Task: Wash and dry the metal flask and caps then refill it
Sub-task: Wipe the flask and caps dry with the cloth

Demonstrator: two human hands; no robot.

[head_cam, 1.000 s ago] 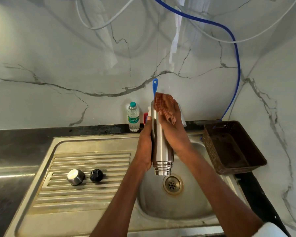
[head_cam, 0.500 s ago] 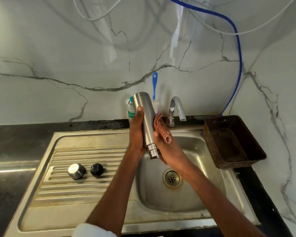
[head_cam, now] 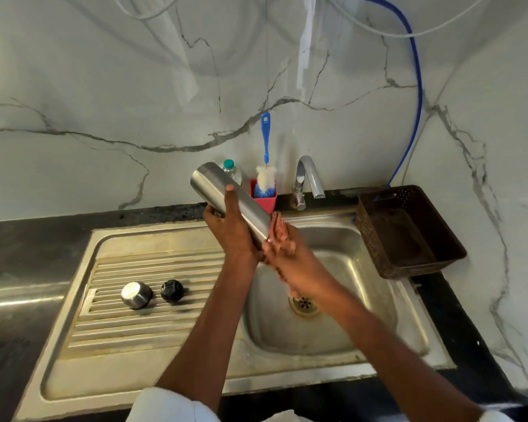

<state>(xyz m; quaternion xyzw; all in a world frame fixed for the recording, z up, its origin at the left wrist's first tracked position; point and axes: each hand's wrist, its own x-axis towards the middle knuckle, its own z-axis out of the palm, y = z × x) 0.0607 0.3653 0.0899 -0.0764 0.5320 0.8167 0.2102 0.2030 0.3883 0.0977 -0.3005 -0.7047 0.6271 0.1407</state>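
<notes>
I hold the metal flask [head_cam: 217, 185] tilted over the sink basin [head_cam: 363, 300], its base up to the left and its mouth down to the right. My left hand [head_cam: 230, 229] grips its middle. My right hand [head_cam: 290, 254] is closed on a reddish-brown cloth [head_cam: 279, 229] pressed against the flask's lower end, which hides the mouth. A steel cap [head_cam: 136, 294] and a black inner cap [head_cam: 172, 290] lie side by side on the ribbed drainboard [head_cam: 119, 327].
A tap [head_cam: 308, 178] stands behind the basin. A red holder [head_cam: 264, 199] with a blue-handled bottle brush [head_cam: 265, 138] and a plastic water bottle [head_cam: 233, 172] sit at the back wall. A brown plastic basket [head_cam: 409, 233] rests on the right counter.
The flask has tipped from upright and mouth-down to slanted, base swung left. My right hand with the cloth has slid from the flask's top end down to its mouth end.
</notes>
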